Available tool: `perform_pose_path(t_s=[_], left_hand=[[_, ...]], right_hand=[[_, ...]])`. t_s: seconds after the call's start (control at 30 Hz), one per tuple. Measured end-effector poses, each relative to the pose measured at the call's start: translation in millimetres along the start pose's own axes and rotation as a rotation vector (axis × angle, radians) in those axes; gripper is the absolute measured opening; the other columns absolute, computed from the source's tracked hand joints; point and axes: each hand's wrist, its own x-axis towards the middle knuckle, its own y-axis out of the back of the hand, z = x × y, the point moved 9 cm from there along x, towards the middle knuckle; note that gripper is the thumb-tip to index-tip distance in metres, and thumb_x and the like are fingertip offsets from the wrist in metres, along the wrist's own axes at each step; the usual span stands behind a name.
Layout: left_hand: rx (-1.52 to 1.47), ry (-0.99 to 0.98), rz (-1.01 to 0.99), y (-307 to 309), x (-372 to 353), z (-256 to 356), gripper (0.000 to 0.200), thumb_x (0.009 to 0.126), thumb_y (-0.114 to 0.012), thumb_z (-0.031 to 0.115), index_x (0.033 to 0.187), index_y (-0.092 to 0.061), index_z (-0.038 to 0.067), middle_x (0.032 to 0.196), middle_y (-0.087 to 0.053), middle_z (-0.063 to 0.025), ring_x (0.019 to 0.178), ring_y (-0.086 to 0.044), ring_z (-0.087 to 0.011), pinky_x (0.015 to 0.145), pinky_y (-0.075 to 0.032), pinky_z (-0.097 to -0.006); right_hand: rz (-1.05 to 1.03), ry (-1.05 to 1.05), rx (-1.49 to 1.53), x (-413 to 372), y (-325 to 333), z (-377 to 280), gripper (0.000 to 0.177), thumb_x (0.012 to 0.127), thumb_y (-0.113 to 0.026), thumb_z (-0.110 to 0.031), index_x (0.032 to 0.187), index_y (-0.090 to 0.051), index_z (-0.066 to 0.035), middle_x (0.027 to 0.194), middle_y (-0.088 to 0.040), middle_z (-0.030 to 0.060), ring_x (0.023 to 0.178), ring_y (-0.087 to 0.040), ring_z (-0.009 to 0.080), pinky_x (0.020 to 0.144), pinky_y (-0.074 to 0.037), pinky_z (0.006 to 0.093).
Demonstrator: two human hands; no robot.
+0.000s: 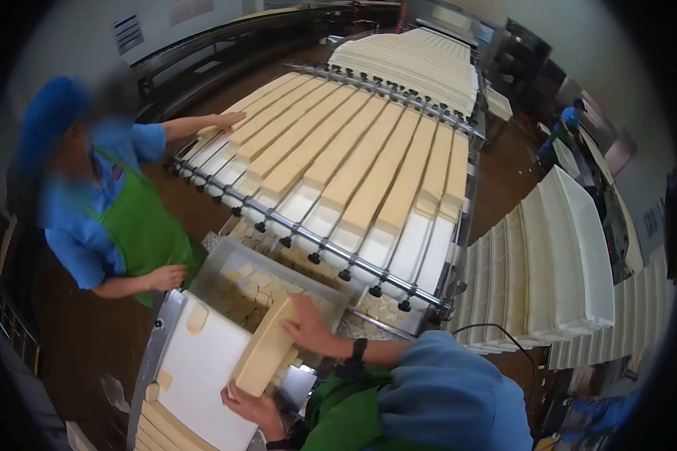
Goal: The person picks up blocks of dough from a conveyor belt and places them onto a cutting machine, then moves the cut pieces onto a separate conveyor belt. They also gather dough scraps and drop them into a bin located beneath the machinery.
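A thick pale yellow block (265,347), perhaps cheese, lies lengthwise between my two hands at the edge of a white board (222,353). My right hand (308,325), with a black band at the wrist, is closed over its far end. Its near end is held by my left hand (252,408), fingers curled round the end face. Just beyond the block stands a grey bin (222,259) with thin pale offcuts (259,286) in it. Several narrow pale strips (165,432) lie side by side on the board's near part.
Long pale bars (308,139) lie in rows on a white-belted conveyor (368,244) with a metal rail and black knobs. A co-worker in a green apron (139,233) rests one hand on a bar. Stacked white trays (534,263) stand at right, near a dark cable (496,325).
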Motion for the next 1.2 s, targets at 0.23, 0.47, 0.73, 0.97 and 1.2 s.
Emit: perform_pose_path(t_s=[0.23,0.47,0.73,0.97,1.2], left_hand=[[-0.287,-0.199,-0.019,-82.1,26.1,146.6,0.061,0.07,-0.059,-0.001,0.129,-0.047,0.004,0.131,-0.036,-0.0218,0.123,-0.041,-0.0418,0.104,-0.036,-0.049],[-0.509,-0.115,0.101,-112.2,22.2,140.8,0.074,0.069,-0.071,0.004,0.135,-0.038,0.008,0.131,-0.038,-0.0148,0.126,-0.04,-0.0312,0.105,-0.037,-0.0412],[-0.939,0.321,-0.08,-127.1,-2.3,83.1,0.087,0.068,-0.081,0.006,0.139,-0.03,0.006,0.129,-0.04,-0.0084,0.123,-0.043,-0.0221,0.109,-0.035,-0.0356],[-1.016,0.352,-0.132,-95.2,-7.1,54.0,0.091,0.068,-0.076,-0.002,0.143,-0.026,0.008,0.135,-0.04,-0.0095,0.127,-0.043,-0.0234,0.109,-0.036,-0.0372],[-1.225,0.439,-0.29,-82.3,-10.0,36.2,0.089,0.07,-0.067,-0.012,0.145,-0.024,0.012,0.136,-0.043,-0.0099,0.127,-0.047,-0.0242,0.107,-0.042,-0.0373]], right_hand=[[0.298,0.096,-0.081,42.7,201.8,12.6,0.064,0.077,-0.072,-0.015,0.13,-0.044,0.006,0.121,-0.052,0.0239,0.107,-0.051,0.0412,0.093,-0.042,0.048],[0.098,0.43,-0.211,49.2,245.1,-92.0,0.071,0.071,-0.076,-0.015,0.132,-0.047,0.004,0.13,-0.051,0.0225,0.121,-0.048,0.0416,0.099,-0.04,0.0462],[-0.192,0.439,0.268,77.3,207.1,-131.8,0.067,0.078,-0.074,-0.014,0.136,-0.044,0.005,0.135,-0.048,0.0252,0.124,-0.05,0.0391,0.104,-0.041,0.0409],[-0.201,0.507,0.384,73.1,155.6,-162.9,0.028,0.087,-0.065,-0.01,0.111,-0.062,0.004,0.103,-0.066,0.0195,0.094,-0.068,0.0328,0.083,-0.054,0.0341],[-0.36,-0.238,1.131,93.0,73.4,-134.1,0.03,0.105,-0.041,-0.022,0.107,-0.058,0.003,0.099,-0.068,0.0083,0.086,-0.068,0.0148,0.068,-0.054,0.0224]])
